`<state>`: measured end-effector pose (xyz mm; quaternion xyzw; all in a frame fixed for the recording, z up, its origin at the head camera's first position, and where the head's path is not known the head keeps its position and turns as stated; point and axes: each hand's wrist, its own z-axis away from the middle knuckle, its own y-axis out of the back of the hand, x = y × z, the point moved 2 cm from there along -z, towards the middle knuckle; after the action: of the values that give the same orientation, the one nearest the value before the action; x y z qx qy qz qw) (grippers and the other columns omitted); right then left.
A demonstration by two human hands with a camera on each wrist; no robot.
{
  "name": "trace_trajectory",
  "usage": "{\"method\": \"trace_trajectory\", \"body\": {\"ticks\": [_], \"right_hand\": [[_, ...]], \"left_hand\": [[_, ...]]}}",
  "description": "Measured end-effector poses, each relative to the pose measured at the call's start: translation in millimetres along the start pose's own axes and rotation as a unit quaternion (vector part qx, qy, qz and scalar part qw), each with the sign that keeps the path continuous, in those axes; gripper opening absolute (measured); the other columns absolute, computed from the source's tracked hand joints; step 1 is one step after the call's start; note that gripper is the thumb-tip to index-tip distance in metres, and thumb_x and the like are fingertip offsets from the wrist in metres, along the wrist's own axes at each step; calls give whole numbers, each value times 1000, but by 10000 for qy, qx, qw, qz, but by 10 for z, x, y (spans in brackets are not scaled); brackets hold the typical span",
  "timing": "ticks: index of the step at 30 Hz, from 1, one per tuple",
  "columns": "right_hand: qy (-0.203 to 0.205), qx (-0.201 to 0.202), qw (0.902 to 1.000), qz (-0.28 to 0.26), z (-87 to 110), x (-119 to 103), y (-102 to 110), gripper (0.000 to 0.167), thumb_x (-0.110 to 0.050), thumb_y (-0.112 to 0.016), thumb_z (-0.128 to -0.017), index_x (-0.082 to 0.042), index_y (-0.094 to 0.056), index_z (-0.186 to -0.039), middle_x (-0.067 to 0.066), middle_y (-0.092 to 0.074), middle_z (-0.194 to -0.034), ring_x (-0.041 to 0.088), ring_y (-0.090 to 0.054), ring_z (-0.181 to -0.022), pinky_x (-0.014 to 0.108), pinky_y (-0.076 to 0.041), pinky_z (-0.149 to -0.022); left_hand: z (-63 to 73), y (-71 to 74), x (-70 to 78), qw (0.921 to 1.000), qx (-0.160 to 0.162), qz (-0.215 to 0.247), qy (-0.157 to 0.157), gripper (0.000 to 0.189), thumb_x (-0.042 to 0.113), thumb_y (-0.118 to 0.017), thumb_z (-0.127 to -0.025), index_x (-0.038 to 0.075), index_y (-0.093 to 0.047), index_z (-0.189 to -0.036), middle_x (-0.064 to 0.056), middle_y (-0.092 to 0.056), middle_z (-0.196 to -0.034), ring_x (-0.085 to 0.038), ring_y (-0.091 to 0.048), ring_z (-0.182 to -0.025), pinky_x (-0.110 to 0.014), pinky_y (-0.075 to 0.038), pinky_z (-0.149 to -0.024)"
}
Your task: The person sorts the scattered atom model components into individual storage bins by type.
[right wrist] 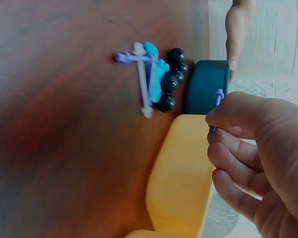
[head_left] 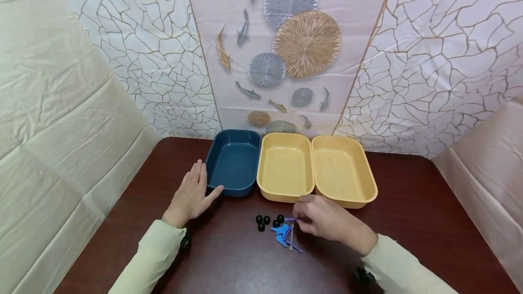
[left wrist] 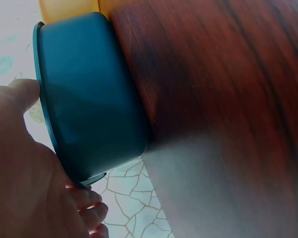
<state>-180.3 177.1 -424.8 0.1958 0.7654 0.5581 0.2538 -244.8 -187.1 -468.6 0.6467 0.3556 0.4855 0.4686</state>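
My left hand (head_left: pixel 189 198) lies with straight fingers along the near left corner of a dark blue tray (head_left: pixel 233 167), thumb at its rim. Between thumb and fingertips, my right hand (head_left: pixel 327 223) pinches a small purple stick (right wrist: pixel 219 96) with knobbed ends, close to the middle yellow tray's (head_left: pixel 286 167) front edge. Left of that hand is a small pile on the table: several shiny black beads (head_left: pixel 267 220), light blue flat pieces (head_left: pixel 280 238), more purple sticks (head_left: pixel 295 247) and a whitish stick (head_left: pixel 292 237).
A second yellow tray (head_left: pixel 343 176) stands at the right end of the row, side by side with the other two. The dark red-brown table (head_left: pixel 229 257) ends at a patterned cloth wall (head_left: pixel 282 94) behind the trays.
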Motion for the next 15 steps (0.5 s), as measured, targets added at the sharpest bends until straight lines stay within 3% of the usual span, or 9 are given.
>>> {"method": "trace_trajectory", "body": {"ticks": [6,15], "right_hand": [[186,49,9997,172,-173,44,111,12,-7,-80,-84,-16,-72,-84,-6,-66,-82,3,-62,-78,20,-56,-69],[111,-25,9999,103,-500,87,236,9,-7,-79,-89,-14,-74,-86,-2,-67,-82,4,-56,-75,19,-53,-67]], "left_hand": [[-3,-7,-11,10000,6,25,5,97,59,-51,-105,-10,-16,-165,-29,-13,-175,-48,-16,-163,-63,-19,-131],[-2,4,-2,10000,34,51,-16,97,57,-52,-105,-10,-17,-164,-28,-13,-175,-48,-16,-163,-63,-18,-131]]}}
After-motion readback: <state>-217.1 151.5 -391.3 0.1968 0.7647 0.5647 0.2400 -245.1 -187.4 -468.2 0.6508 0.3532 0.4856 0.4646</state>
